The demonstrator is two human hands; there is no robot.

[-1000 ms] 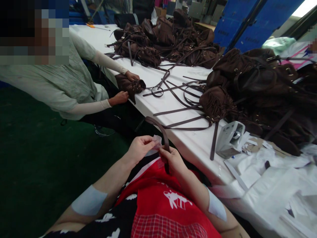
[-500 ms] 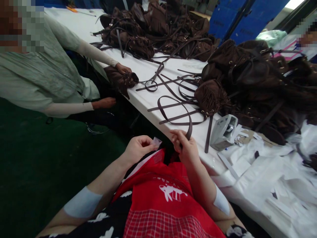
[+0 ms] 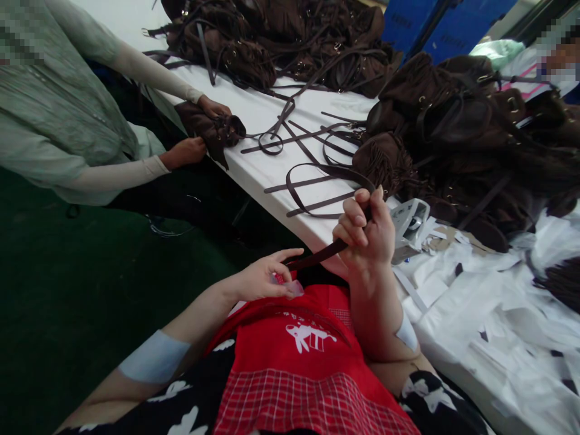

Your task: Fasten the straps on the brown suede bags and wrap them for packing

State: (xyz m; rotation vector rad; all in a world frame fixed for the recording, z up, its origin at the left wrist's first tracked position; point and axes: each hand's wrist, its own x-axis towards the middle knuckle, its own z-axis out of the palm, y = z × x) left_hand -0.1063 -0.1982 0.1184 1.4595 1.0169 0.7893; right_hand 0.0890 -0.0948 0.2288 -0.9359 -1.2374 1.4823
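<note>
My right hand is raised at the table edge, its fingers closed round a dark brown strap. From that hand the strap slants down toward my left hand, and its other part loops over the table to a fringed brown bag. Between my left thumb and fingers sits a small see-through plastic piece. The strap's lower end runs up to the left fingers; whether they grip it too, I cannot tell. Both hands are above the red apron.
Across the white table, a co-worker's hands hold another brown bag. Piles of brown bags lie at the back and right. A pale box-shaped device stands beside crumpled white wrapping.
My right hand has risen and moved right, pulling the strap up off the table edge. My left hand has lowered slightly and its fingers have spread toward the strap. The co-worker's lower hand has reached the bag.
</note>
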